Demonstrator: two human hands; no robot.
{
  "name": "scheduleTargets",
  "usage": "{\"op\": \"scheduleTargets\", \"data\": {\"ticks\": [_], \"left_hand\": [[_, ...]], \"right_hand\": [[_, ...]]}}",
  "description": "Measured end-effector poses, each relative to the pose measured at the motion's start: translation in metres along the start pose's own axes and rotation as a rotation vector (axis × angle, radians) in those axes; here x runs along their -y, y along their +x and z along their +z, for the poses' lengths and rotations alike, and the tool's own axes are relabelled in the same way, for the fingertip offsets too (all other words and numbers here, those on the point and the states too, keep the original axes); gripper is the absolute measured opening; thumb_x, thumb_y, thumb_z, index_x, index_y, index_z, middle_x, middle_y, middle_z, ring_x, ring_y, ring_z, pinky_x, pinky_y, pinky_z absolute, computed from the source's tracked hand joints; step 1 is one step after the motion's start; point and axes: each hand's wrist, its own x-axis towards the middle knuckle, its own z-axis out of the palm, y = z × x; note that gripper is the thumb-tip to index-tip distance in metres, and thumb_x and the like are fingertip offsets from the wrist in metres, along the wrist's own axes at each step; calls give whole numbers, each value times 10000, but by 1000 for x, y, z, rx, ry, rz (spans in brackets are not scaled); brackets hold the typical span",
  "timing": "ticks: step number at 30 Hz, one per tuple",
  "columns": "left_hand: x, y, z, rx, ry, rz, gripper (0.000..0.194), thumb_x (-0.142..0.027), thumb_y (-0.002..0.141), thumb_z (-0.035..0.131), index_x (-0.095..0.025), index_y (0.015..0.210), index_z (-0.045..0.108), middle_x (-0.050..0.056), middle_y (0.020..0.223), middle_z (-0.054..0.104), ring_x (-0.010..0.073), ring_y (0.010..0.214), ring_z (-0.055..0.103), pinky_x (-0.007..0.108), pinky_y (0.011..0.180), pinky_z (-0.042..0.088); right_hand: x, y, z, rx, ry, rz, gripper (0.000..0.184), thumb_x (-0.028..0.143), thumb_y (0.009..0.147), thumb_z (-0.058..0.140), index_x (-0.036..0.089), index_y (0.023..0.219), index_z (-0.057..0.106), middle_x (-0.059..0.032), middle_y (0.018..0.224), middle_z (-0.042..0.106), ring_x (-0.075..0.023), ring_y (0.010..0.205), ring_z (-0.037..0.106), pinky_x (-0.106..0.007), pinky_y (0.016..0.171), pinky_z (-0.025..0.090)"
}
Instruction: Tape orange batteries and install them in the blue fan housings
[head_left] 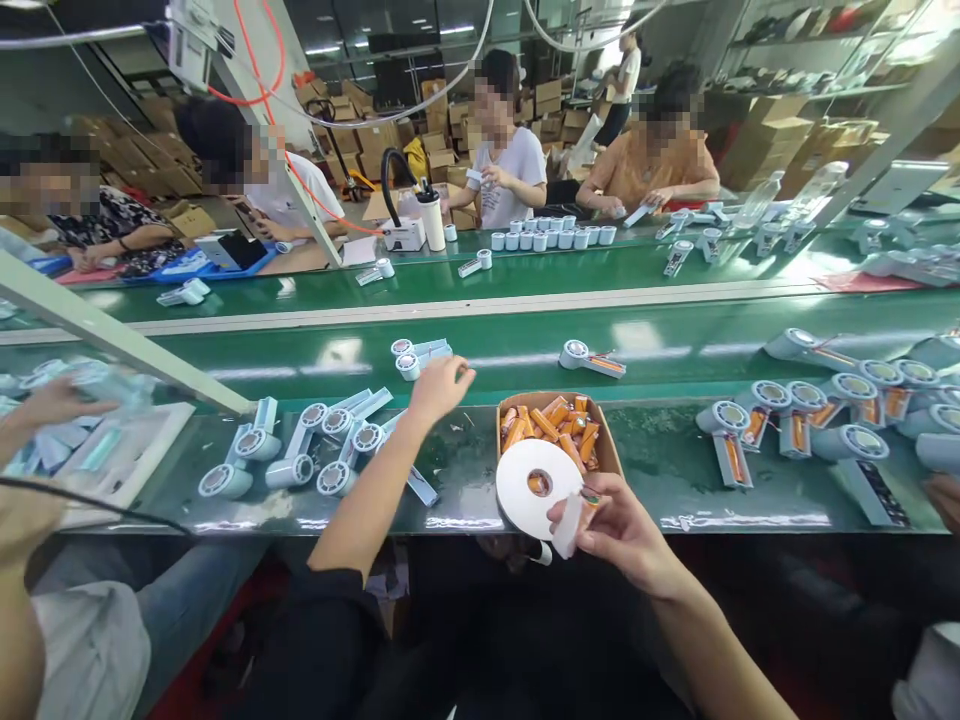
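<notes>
My right hand point(626, 530) pinches an orange-wrapped battery point(590, 508) with a white strip point(568, 525) against it, just in front of a white tape roll point(517, 490). That roll leans on a cardboard box point(613, 450) full of orange batteries point(551, 420). My left hand point(442, 385) reaches out over the green belt, its fingers loosely bent and nothing visible in them. Beside and behind it are light blue handheld fan bodies point(407, 365). More fan bodies point(302, 450) lie in a cluster left of my left forearm.
A fan with an orange battery in its handle point(592, 358) lies on the belt point(510, 350). Several similar fans point(795, 400) stand at the right. A co-worker's hand point(56, 410) is over a white tray point(142, 460) at left. A slanted metal post point(150, 345) crosses there.
</notes>
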Motion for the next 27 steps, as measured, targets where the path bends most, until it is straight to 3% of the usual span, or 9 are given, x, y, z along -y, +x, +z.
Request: {"op": "scheduleTargets", "data": {"ticks": [2,4,7,11,15,18,20,23,27], "left_hand": [[30,28,2,29,90,-145,381,-336,1066,491,-183,1373,657,178,1519,601,405,1431,495,555,1114,492],[51,47,5,61,138,-194,382,-297,1029,568,-190,1383,660,200,1549,568,472,1467,438,618,1074,513],[64,61,14,112,201,-181,363,-315,1013,649,-214,1361,664,157,1514,587,395,1442,492,580,1073,540],[50,75,32,171,228,-34,366,-355,1005,693,-186,1328,657,114,1455,603,296,1331,588,539,1081,546],[16,91,53,209,202,153,254,-209,974,671,-206,1222,724,133,1455,601,351,1438,470,518,1081,547],[0,102,60,222,186,218,239,-157,915,691,-203,1136,770,191,1364,654,424,1457,430,555,1069,545],[-1,109,59,243,173,238,206,-163,911,701,-185,1101,777,194,1278,698,416,1408,496,556,1056,546],[8,119,53,294,132,274,127,-231,945,708,-178,1046,764,121,1223,735,304,1263,627,515,1076,529],[17,125,48,321,61,282,83,-287,957,715,-228,988,765,65,1208,754,263,1232,651,427,1077,519]], "right_hand": [[-3,-7,-6,-31,42,-8,514,446,847,892,339,1113,466,-70,1103,826,-252,849,797,-391,724,623],[-6,-14,-10,-68,80,5,539,454,837,899,361,1133,457,-77,1162,818,-263,872,792,-385,699,615],[-9,-22,-19,-161,131,8,540,476,840,889,397,1151,454,-67,1206,807,-268,861,789,-365,642,604],[0,-1,-46,-297,87,-79,474,414,848,890,356,1025,453,-36,1184,808,-271,855,806,-382,653,638],[28,73,-64,-314,-33,-219,562,368,768,949,270,831,399,-64,1059,814,-291,968,813,-361,712,651],[43,146,-72,-341,-207,-297,553,437,807,900,273,798,372,-88,1076,808,-304,1165,765,-426,905,644],[43,193,-76,-290,-322,-265,494,470,814,860,287,898,409,-87,1099,813,-290,1105,784,-458,937,635],[30,247,-75,-184,-555,-144,442,391,858,757,282,1131,427,-85,1081,821,-257,1010,805,-444,931,633],[12,280,-65,-3,-1026,-17,435,211,954,572,232,1372,452,-84,1155,813,-203,1071,788,-358,961,600]]}}
